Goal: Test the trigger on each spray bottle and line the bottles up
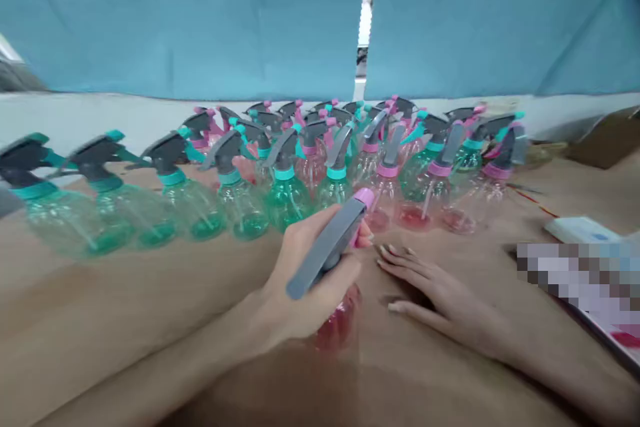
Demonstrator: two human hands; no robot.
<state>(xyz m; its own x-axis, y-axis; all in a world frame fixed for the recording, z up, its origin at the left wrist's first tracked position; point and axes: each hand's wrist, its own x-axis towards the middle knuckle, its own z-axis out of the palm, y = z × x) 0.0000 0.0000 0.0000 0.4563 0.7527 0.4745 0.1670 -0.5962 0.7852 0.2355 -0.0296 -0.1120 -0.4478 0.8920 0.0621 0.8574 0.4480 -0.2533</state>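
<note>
My left hand (pixel 305 280) is wrapped round the neck of a pink spray bottle (pixel 339 323), just under its grey trigger head with a pink nozzle. The bottle's clear pink body shows below my fingers. My right hand (pixel 430 287) rests palm down on the brown tabletop, fingers stretched out, a little to the right of that bottle and holding nothing. Beyond both hands stands a front row of spray bottles, with a green one (pixel 290 197) and a pink one (pixel 385 197) nearest the held bottle. Motion blur softens the edges.
Several more green and pink spray bottles (pixel 313 163) crowd behind the front row. At right lie a white box (pixel 583 230), a partly pixelated flat item (pixel 585 287) and a thin red wire (pixel 535 201). A brown cardboard piece (pixel 607 139) sits farther back, before a blue curtain (pixel 200 20).
</note>
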